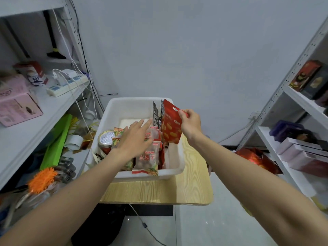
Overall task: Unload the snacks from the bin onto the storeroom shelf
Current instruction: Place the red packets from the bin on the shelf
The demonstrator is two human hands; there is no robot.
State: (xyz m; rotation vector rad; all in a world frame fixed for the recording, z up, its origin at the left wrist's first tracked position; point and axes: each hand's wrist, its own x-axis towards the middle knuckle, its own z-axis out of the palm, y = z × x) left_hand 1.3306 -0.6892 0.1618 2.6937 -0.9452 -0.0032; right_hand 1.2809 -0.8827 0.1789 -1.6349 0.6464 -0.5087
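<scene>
Your right hand (190, 124) pinches a red pouch (171, 126) by its top, lifted just above the bin (134, 109), while your left hand (134, 137) reaches, fingers straight, over packets (147, 155) and a jar (106, 139) lying inside, so most unloading onto the shelf (305, 103) looks undone.

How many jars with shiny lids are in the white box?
1. The jar sits at the left side of the white bin, beside the left hand. More could hide under the packets.

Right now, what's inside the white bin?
Foil-lidded jar, clear snack packs, dark packets standing back right; red pouch held above. Whatever lies beneath the packs is hidden.
</scene>
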